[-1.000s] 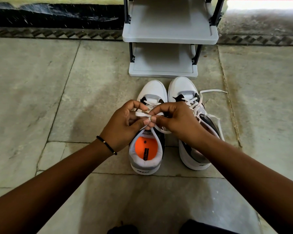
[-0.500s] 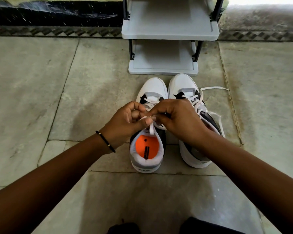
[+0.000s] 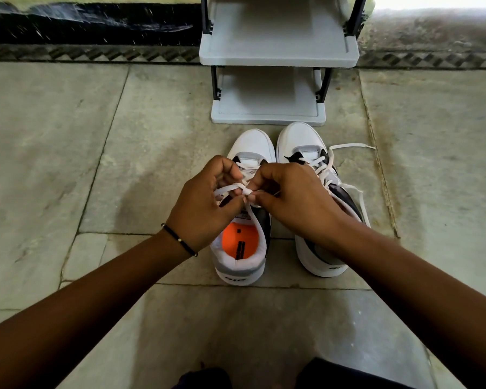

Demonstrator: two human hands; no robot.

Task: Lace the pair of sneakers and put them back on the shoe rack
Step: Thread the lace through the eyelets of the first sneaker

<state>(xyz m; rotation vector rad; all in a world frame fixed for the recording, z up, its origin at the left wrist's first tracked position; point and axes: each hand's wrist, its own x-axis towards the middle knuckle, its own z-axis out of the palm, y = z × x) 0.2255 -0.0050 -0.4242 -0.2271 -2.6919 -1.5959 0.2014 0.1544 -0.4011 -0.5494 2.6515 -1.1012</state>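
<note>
- The left sneaker (image 3: 244, 265) stands on the stone floor (image 3: 68, 164), toe toward the shoe rack (image 3: 278, 56), heel toward the camera, its orange insole showing through the open collar
- Its white lace (image 3: 254, 228) is gathered over the tongue into a small knot between the two hands, with one loop running down along the collar's right edge
- The left hand (image 3: 201, 209) is closed on the lace, thumb and forefinger pinching it at the knot, a strand arching over the curled fingers
- The right hand (image 3: 295, 200) is likewise closed on the lace, thumb and forefinger pinching right against the left hand's fingertips
- The right sneaker (image 3: 314, 248) stands just beside the left one, toes level, partly hidden under the right wrist; its lace ends (image 3: 348, 147) lie loose, one trailing out to the right on the floor, another draped down its outer side
- A thin black bracelet (image 3: 180, 240) circles the left wrist
- The grey rack stands just beyond the toes, both visible shelves bare
- Dark clothing (image 3: 348, 374) shows at the bottom edge
</note>
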